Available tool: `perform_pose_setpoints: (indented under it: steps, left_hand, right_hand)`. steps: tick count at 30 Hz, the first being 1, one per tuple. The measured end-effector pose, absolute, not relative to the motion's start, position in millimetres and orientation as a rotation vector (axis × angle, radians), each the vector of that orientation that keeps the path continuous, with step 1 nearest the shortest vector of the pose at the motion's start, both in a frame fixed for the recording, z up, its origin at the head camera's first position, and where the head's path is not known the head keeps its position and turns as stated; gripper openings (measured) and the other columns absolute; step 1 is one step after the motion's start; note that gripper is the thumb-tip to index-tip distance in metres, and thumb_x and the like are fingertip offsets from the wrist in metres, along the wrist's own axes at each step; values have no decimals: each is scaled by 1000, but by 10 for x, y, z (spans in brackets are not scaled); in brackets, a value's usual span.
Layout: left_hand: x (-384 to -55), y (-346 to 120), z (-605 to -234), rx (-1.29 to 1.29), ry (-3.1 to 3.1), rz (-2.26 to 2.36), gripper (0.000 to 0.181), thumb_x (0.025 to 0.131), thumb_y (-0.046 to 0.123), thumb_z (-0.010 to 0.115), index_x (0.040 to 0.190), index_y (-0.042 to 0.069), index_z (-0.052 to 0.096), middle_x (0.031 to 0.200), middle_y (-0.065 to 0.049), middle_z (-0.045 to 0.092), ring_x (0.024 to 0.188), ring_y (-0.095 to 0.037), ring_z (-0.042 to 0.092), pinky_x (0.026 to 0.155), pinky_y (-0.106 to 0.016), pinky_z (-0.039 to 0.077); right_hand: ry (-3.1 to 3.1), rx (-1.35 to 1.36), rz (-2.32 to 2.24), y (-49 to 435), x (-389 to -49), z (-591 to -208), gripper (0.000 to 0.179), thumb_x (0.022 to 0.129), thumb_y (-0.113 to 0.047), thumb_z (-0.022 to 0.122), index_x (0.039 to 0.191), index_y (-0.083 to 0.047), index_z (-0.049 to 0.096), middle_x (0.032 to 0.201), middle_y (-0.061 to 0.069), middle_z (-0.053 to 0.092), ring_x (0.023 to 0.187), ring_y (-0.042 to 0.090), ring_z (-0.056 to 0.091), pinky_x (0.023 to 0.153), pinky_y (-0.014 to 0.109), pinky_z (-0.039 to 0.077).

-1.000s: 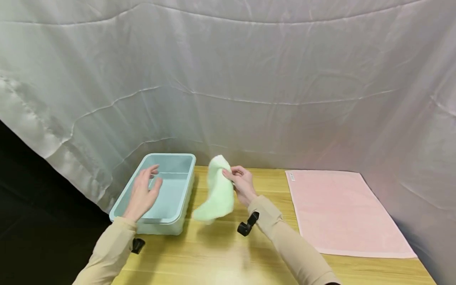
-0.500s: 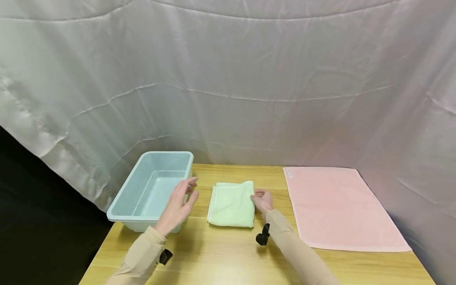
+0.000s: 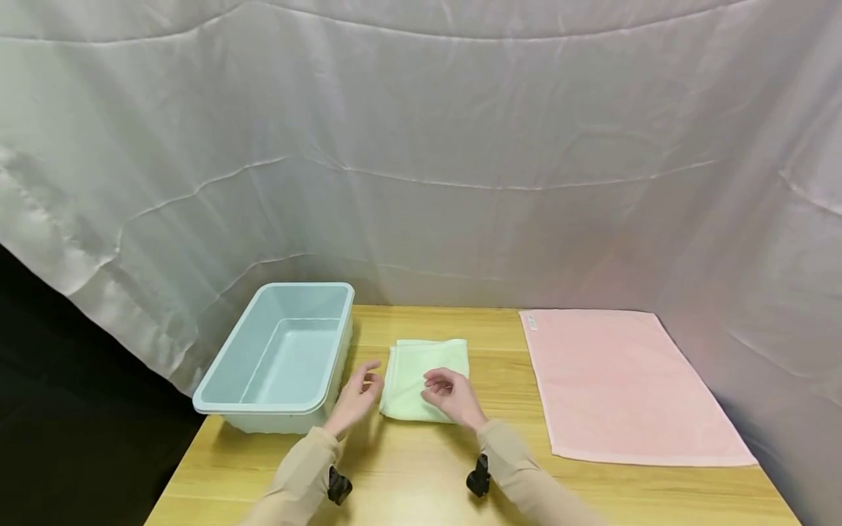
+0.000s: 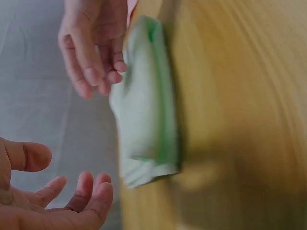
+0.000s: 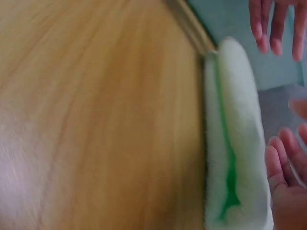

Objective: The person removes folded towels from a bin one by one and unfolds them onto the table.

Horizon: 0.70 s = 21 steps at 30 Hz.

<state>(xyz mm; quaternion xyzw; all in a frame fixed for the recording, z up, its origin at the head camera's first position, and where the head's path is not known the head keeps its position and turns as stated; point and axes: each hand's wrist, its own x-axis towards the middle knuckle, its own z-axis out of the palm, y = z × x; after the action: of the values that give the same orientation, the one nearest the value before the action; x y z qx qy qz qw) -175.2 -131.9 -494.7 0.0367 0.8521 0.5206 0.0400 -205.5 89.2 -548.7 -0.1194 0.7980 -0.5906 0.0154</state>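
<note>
A pale green towel (image 3: 403, 391), folded into a thick square, lies on the wooden table in front of the person. Over its right half hovers the right hand (image 3: 452, 397), fingers loosely bent, nothing in them. The left hand (image 3: 357, 400) is held just off the towel's left edge, its fingers and thumb apart. In the left wrist view the folded towel (image 4: 144, 105) shows its layered side, with brighter green inside the fold. In the right wrist view, the right hand's fingertips (image 5: 271, 154) are right at the towel's (image 5: 240, 134) side.
A light blue plastic basin (image 3: 263, 407) stands left of the towel, near the left hand. A pink towel (image 3: 631, 387) is spread flat at the right of the table (image 3: 408, 475). Grey curtains (image 3: 460, 146) hang behind.
The green towel, first dangling from the right hand, now lies folded on the table. The right hand has released it and moved left over it; the left hand has moved right from above the basin.
</note>
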Motion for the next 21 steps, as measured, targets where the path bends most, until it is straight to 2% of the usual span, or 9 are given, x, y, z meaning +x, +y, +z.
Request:
perform_pose_setpoints:
  steps: [4,7,16,21]
  left_hand:
    - [-1795,-1300,-5088,7,2514,1643,45,105,16,45,147,-1,41,133,-28,55,126,-47,53,102,-57,48]
    - [-1828,-1290,-5176,-43,2466,1685,46,105,15,45,148,-2,40,135,-29,54,126,-46,52,101,-57,47]
    - [-1867,-1320,-5337,-28,2367,1795,48,103,6,43,147,-10,33,129,-32,62,113,-42,63,101,-55,50]
    - [-1872,-1335,-5347,-15,2370,1800,47,104,6,41,147,-12,33,127,-33,62,112,-41,63,101,-54,51]
  right_hand:
    - [2511,-552,-1624,830,-2042,-5565,39,84,-17,81,118,-1,67,107,15,70,94,18,59,82,23,50]
    - [2526,-598,-1508,802,-2048,-5610,48,80,-21,84,121,-4,66,112,12,68,99,21,57,85,28,48]
    - [2741,-770,-1123,793,-2053,-5682,63,68,-34,92,122,-13,66,111,4,63,107,24,53,96,42,41]
    - [2777,-781,-1057,785,-2056,-5717,62,67,-33,93,120,-15,66,109,3,60,106,24,51,93,40,39]
